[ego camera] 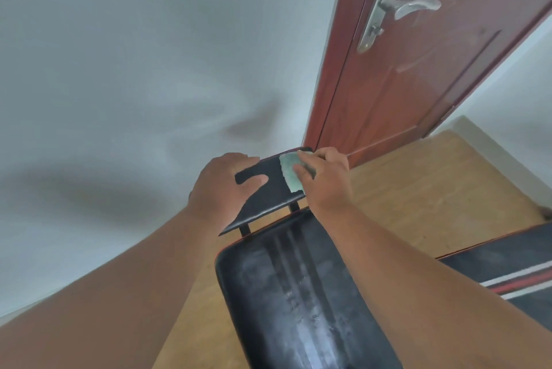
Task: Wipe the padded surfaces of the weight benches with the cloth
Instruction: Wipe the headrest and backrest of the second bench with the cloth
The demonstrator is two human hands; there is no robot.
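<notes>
A black padded bench runs away from me; its long back pad [298, 294] shows grey smears down the middle. Beyond it sits a smaller black head pad [268, 189] on two short struts. My left hand [221, 189] grips the head pad's left edge, thumb on top. My right hand [325, 177] presses a pale green cloth [291, 173] against the head pad's right part, fingers curled over the cloth. A second bench pad [507, 267], black with red and white stripes, lies at the right.
A white wall [134, 69] stands close behind the head pad. A reddish-brown door [433, 69] with a metal lever handle [403, 5] is at the right. Wooden floor [418, 189] shows between the benches and the door.
</notes>
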